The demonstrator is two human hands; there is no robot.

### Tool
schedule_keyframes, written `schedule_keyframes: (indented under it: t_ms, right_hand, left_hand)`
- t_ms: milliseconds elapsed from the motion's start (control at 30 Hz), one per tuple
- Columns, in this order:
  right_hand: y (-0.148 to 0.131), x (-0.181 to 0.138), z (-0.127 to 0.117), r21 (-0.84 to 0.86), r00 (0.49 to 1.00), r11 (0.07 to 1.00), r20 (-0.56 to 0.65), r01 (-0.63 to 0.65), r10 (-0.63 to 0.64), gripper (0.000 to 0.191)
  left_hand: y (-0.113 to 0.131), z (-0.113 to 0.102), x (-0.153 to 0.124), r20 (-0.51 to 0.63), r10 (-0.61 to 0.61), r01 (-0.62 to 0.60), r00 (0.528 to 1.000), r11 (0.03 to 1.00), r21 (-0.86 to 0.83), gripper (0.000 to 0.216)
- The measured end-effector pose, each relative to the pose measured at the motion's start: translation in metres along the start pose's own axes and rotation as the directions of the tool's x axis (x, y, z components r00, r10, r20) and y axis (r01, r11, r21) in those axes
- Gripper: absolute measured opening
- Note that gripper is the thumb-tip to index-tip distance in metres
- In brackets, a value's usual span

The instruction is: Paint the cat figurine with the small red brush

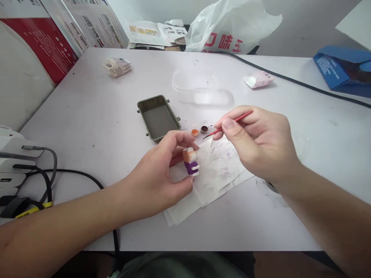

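Between the thumb and fingers of my left hand is a small figurine, painted orange on its upper part and purple below, with some white parts. My right hand pinches a thin red paintbrush, its dark tip pointing down and left, apart from the figurine. Just left of the tip stand two tiny paint pots, an orange one and a dark brownish one. White paper tissues with faint stains lie flat under both hands.
An olive-green open box sits behind my left hand. Beyond it are a clear plastic container and two crumpled packets. Chargers with cables crowd the left edge. A black cable and a blue box lie at the right.
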State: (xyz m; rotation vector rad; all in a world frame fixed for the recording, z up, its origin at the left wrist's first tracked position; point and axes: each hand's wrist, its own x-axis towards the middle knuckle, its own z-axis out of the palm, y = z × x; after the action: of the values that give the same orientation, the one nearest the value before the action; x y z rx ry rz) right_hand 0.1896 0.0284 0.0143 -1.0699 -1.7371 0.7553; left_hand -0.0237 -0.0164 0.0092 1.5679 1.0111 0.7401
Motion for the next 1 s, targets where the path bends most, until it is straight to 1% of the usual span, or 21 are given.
schedule_keyframes:
  t_ms: [33,133,200,333,500,700,867,1000]
  right_hand:
    - [0.004,0.002,0.0,-0.031,1.0,0.999,0.0,-0.014,0.014,0.013]
    - [0.016,0.01,0.003,-0.052,0.999,0.998,0.022,-0.047,0.048,0.017]
    - [0.02,0.014,0.007,-0.1,0.999,0.994,0.036,-0.034,0.038,0.019]
    - [0.018,0.018,0.016,-0.192,0.994,0.981,0.107,0.027,-0.007,0.02]
    - [0.017,0.019,0.02,-0.284,0.987,0.959,0.158,0.027,0.019,0.018]
    - [0.015,0.018,0.02,-0.304,0.984,0.953,0.176,0.018,0.038,0.018]
    - [0.013,0.016,0.019,-0.258,0.994,0.965,0.106,0.035,-0.007,0.017]
    - [0.015,0.016,0.018,-0.252,0.994,0.966,0.107,0.049,-0.023,0.016]
  left_hand:
    - [0.0,0.0,0.0,0.002,-0.007,0.007,1.0,1.0,0.002,0.042]
    - [0.0,0.0,-0.001,-0.001,-0.04,0.04,0.999,0.999,-0.01,0.042]
    - [0.001,0.001,-0.001,-0.009,-0.053,0.053,0.999,0.998,-0.032,0.043]
    - [0.003,0.002,-0.002,-0.021,-0.046,0.045,0.999,0.996,-0.073,0.041]
    - [0.003,0.002,-0.002,-0.031,-0.037,0.034,0.999,0.995,-0.09,0.041]
    - [0.001,0.001,-0.002,-0.038,-0.022,0.019,0.999,0.997,-0.076,0.044]
    - [0.0,0.001,-0.001,-0.038,-0.034,0.03,0.999,0.994,-0.107,0.043]
    - [0.002,0.001,0.0,-0.039,-0.073,0.068,0.997,0.992,-0.108,0.042]
